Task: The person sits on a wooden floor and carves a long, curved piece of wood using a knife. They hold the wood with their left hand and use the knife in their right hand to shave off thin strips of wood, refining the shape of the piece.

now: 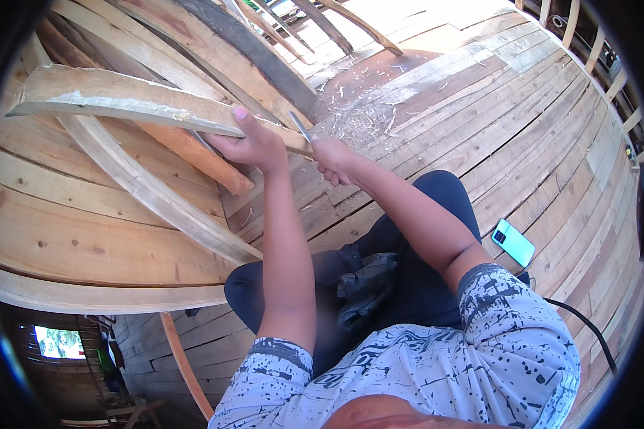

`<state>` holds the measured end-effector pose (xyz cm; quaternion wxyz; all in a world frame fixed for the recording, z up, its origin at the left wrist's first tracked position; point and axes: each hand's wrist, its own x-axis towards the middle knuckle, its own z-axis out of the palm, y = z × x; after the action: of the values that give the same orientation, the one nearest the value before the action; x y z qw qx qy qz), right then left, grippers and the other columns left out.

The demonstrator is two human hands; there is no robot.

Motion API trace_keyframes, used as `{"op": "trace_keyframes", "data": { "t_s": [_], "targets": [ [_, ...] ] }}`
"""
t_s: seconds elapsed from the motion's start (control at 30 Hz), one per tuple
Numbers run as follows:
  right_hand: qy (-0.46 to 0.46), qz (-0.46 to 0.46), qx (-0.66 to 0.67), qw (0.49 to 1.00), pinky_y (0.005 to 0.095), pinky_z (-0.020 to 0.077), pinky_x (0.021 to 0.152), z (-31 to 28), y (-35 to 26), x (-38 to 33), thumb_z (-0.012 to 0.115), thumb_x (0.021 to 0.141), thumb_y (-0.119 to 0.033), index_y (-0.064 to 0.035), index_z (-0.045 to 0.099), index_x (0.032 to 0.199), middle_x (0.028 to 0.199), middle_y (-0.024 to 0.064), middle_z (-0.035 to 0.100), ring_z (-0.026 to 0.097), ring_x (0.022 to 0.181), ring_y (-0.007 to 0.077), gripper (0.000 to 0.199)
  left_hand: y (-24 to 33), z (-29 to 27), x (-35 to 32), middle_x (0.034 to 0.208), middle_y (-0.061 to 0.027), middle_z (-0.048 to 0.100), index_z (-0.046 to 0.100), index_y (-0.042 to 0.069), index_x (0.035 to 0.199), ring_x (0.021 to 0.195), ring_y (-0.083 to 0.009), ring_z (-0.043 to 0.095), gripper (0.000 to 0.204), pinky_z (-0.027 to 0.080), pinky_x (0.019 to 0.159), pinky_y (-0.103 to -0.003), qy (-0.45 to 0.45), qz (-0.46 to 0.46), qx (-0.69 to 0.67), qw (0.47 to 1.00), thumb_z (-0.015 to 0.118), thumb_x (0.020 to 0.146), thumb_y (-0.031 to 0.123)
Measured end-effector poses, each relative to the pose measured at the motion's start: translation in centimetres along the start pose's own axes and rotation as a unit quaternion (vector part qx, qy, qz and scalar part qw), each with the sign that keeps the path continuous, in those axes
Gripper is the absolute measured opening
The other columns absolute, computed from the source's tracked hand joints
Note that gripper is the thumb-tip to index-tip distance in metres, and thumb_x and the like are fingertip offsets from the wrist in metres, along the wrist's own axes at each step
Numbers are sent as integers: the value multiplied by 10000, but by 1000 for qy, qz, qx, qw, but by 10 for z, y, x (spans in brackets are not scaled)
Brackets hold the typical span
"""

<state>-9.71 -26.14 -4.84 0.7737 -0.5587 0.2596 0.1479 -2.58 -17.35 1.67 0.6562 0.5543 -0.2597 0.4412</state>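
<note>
My left hand (254,145) grips the near end of a long, rough, curved wooden plank (114,101) that runs up and to the left. Just to its right, my right hand (334,159) is closed on the handle of a thin metal-bladed tool (300,126) whose blade points up along the plank's end. Both hands are close together above the wooden hull planking. My legs in dark trousers are folded below them.
Curved wooden ribs (147,189) and wide hull boards (86,243) lie to the left. Wood shavings (368,114) are scattered on the plank floor ahead. A turquoise phone (513,242) lies on the floor at right, with a black cable (587,329) near it.
</note>
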Motion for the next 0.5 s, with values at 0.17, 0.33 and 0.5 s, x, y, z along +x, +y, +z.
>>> {"op": "trace_keyframes", "data": {
  "t_s": [0.17,0.33,0.5],
  "targets": [
    [-21,-70,-67,995,330,246,358,21,-30,-20,360,1027,-420,-70,458,895,579,3,366,321,406,120,387,-5,-12,10,1038,-165,539,373,-100,1305,831,-179,583,664,503,642,-274,29,-20,0,999,582,983,441],
    [54,-4,-30,998,339,253,355,-23,50,38,357,1027,-431,-71,481,942,582,17,384,331,396,134,390,12,-22,1,982,-151,534,372,-96,1299,749,-163,577,626,497,568,-252,12,-84,-59,995,569,991,412],
    [27,-33,-60,997,345,248,354,26,12,-4,356,1026,-435,-78,477,929,584,21,385,332,393,143,390,6,-29,2,979,-146,520,365,-87,1287,699,-151,565,641,485,544,-251,49,-48,-12,998,557,990,447]
  ]
}}
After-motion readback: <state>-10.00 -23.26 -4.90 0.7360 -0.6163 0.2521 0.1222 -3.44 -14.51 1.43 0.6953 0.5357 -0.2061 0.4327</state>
